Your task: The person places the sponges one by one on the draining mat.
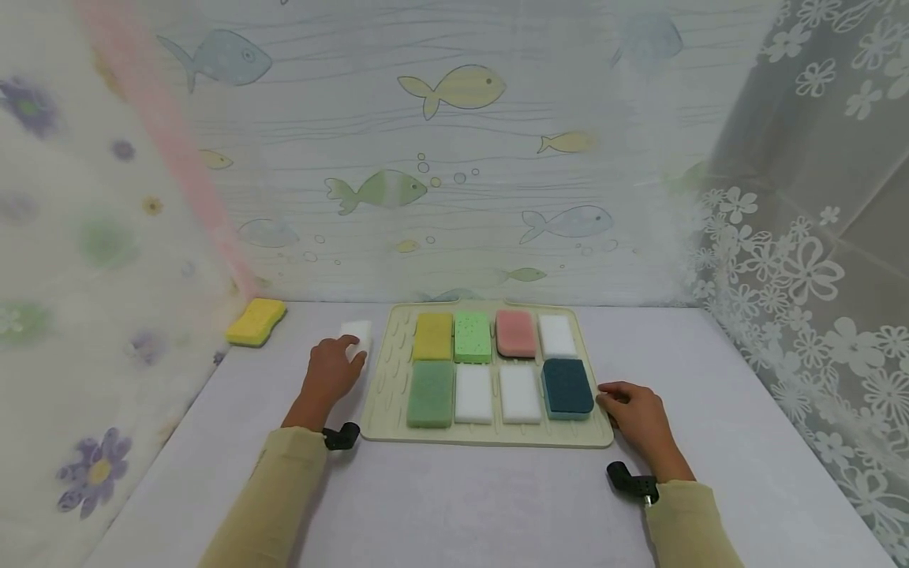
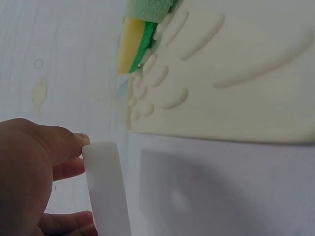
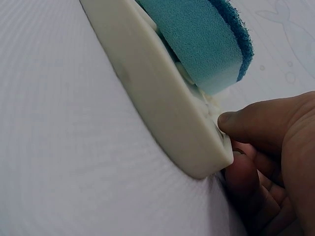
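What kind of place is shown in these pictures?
Probably a curtained tabletop recording booth: a fish-patterned curtain behind, a white floral lace curtain beside, and a cream ridged tray of coloured sponges on a pale lilac table.

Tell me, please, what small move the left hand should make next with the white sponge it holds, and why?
Probably lift it clear and carry it rightward toward the tray. The left hand pinches the white sponge on edge on the table, just off the tray's left rim. The right hand grips the tray's near right corner, seemingly steadying it. All eight spots look filled, so where it goes is unclear.
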A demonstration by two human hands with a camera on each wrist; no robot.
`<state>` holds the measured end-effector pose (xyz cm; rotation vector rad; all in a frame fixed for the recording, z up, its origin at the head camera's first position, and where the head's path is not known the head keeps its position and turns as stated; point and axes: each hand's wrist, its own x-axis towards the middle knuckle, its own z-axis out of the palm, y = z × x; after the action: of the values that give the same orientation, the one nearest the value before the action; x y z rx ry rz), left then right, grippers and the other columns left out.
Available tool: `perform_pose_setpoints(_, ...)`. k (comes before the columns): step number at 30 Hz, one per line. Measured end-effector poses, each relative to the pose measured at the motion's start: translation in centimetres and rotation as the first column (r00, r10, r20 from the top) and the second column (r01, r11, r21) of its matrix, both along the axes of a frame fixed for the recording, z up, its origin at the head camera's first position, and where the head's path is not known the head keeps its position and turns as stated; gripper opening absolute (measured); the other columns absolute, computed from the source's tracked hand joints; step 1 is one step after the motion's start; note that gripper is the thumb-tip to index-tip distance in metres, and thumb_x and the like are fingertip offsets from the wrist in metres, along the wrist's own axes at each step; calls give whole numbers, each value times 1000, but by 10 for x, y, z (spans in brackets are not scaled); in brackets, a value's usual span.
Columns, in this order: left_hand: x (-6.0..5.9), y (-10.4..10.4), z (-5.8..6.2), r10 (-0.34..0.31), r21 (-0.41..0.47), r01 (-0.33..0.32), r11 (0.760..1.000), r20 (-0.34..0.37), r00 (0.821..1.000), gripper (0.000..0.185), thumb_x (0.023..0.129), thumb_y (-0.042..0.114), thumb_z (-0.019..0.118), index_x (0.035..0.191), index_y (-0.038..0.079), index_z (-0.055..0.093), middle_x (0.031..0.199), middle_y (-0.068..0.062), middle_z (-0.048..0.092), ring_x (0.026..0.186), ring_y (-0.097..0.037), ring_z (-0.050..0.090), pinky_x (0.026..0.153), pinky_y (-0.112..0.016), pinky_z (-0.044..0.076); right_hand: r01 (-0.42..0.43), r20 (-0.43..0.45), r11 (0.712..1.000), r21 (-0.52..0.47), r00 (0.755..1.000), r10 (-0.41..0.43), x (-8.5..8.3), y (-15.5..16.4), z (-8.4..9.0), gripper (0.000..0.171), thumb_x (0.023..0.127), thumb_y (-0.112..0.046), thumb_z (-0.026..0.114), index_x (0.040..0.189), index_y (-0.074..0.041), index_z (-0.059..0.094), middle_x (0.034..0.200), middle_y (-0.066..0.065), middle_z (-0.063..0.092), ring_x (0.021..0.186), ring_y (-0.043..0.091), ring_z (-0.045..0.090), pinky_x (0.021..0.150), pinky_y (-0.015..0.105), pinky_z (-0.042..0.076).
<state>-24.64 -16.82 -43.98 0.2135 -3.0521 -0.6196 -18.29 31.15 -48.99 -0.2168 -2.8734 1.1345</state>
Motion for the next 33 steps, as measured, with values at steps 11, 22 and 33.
perform_pose_setpoints(11, -11, 14, -8, -79, 9, 79, 997, -42, 996, 45, 98, 31, 54, 135, 5, 54, 128, -26, 56, 119, -44, 50, 96, -52, 44, 5, 9, 1000, 0, 1000, -5, 0, 0, -2, 35, 94, -25, 62, 120, -3, 66, 102, 14, 69, 83, 19, 63, 64, 26, 49)
perform_pose_setpoints(22, -17, 33, -12, -167, -37, 164, 986, -100, 981, 41, 96, 30, 56, 127, 2, 59, 113, -25, 62, 110, -40, 54, 96, -51, 41, 0, -3, 1000, 5, 1000, 0, -1, 0, -1, 35, 93, -25, 62, 119, -3, 67, 100, 14, 69, 83, 19, 62, 64, 26, 48)
perform_pose_setpoints(33, -25, 45, -16, -205, -58, 199, 978, -132, 970, 38, 96, 29, 57, 122, 1, 60, 107, -25, 62, 105, -40, 54, 93, -50, 41, 9, 15, 1000, -14, 1000, -8, -2, 1, -3, 36, 93, -27, 62, 120, -3, 66, 101, 13, 69, 79, 16, 63, 62, 26, 49)
